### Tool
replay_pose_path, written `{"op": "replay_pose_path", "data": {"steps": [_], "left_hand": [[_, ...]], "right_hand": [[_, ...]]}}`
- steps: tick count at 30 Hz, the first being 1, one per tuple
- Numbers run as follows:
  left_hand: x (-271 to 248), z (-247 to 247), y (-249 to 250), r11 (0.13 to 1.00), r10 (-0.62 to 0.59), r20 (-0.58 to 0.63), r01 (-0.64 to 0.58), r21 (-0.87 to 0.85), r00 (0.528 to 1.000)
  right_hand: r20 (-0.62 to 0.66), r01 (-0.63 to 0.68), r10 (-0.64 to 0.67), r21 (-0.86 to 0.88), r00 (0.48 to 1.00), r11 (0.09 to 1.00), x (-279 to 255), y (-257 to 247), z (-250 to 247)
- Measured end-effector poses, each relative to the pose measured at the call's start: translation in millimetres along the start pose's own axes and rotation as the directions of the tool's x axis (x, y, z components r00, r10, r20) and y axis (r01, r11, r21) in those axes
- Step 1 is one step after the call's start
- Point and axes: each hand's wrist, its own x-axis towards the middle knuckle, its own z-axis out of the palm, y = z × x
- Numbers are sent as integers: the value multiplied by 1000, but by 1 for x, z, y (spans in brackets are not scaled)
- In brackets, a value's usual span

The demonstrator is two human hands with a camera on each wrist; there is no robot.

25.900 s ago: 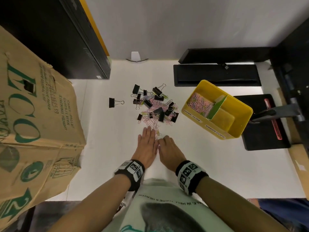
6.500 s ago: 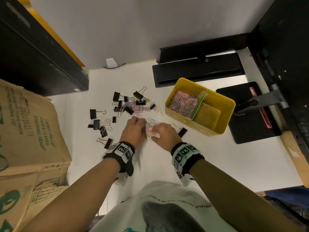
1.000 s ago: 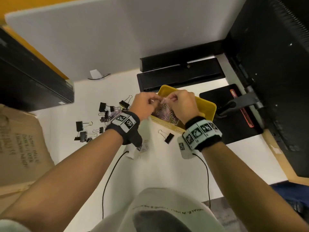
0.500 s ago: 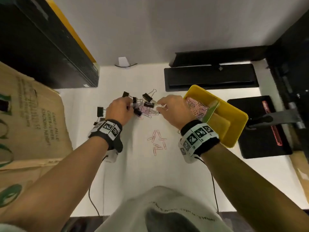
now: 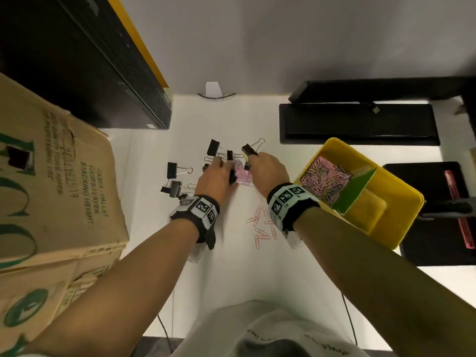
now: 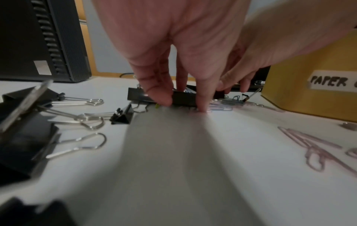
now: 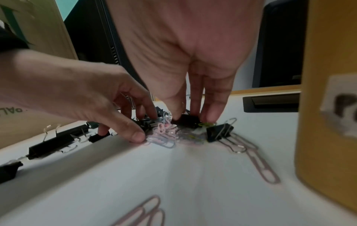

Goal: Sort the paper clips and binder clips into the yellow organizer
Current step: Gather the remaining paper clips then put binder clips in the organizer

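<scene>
- Right, both hands are down on the white desk, working the same mixed heap of pastel paper clips and black binder clips.
- Left hand comes in from the left side of the heap; in the left wrist view its fingers point down, slightly parted, tips touching the desk and a long black binder clip.
- Whether those fingers actually pinch anything, I cannot tell.
- Right hand sits on the heap's right side, just beside the left one.
- In the right wrist view its fingers hang down close together, tips on a small black binder clip at the heap's far edge; a real grip is not clear.
- Beside that, another binder clip lies on the desk with its wire handles toward the camera.
- Off to the left, a loose cluster of binder clips lies apart from the heap.
- Nearer the person, a small scatter of pink paper clips lies flat on the desk, between the two wrists.
- Yellow organizer stands to the right, close by the right wrist.
- Its rear compartment holds a pile of pastel paper clips, a green divider beside them.
- On its side, a white label reads "PAPER", the rest cut off.
- Cardboard box on the far left, black computer case behind it.
</scene>
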Motion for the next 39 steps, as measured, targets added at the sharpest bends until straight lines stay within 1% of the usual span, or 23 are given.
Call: {"op": "replay_pose_path", "data": {"steps": [2,4,7,9,11,13,14,16,18,19,25,27,29,32,35,37,38,39], "left_hand": [[-2,1,-3,998,55,-27,-55,0,998],[-5,-1,-5,996,91,-72,-91,6,993],[-13,-3,-8,990,140,-102,-138,33,985],[-19,-1,-11,985,170,-106,-165,55,980],[-22,1,-14,987,159,-154,-155,41,975],[-22,-1,-17,995,86,-226,-96,-36,970],[-21,-3,-18,995,45,-234,-65,-76,971],[-17,-5,-18,997,12,-178,-26,-79,984],[-14,-4,-15,1000,22,-101,-24,-16,995],[-14,-2,-13,1000,30,-82,-30,-2,996],[-24,7,-6,997,74,-94,-72,28,993],[-25,8,-5,992,111,-55,-107,69,992],[-28,8,-5,988,153,-33,-152,41,988],[-32,3,-1,977,209,-36,-211,-39,977],[-35,-8,7,949,315,-20,-315,17,949],[-33,-17,10,913,403,31,-404,48,915],[-32,-21,9,907,419,74,-422,21,905],[-30,-26,8,913,409,116,-407,-42,905]], "right_hand": [[-32,-5,5,12,999,1000,0,0,-1],[-84,-23,29,77,996,997,-1,0,-4],[-181,-55,99,237,979,970,-5,-2,-13],[-224,-68,164,380,961,923,-12,-5,-20],[-223,-87,227,504,948,859,-22,-7,-24],[-177,-111,261,587,949,802,-32,-7,-22],[-148,-123,265,612,953,781,-36,-7,-19],[-101,-142,253,606,962,783,-44,-6,-14],[-54,-165,240,582,969,797,-51,-4,-10],[-20,-182,238,584,971,791,-54,-3,-8],[119,-235,204,587,972,775,-65,2,-6],[154,-248,195,576,969,779,-67,5,-4],[183,-272,202,576,962,771,-69,5,-3],[176,-289,229,580,957,762,-73,4,-1],[147,-275,234,581,961,766,-78,3,-3],[124,-261,232,569,965,780,-80,4,-2],[118,-261,236,565,965,783,-82,5,-2],[117,-262,238,569,964,780,-82,6,-1]]}}
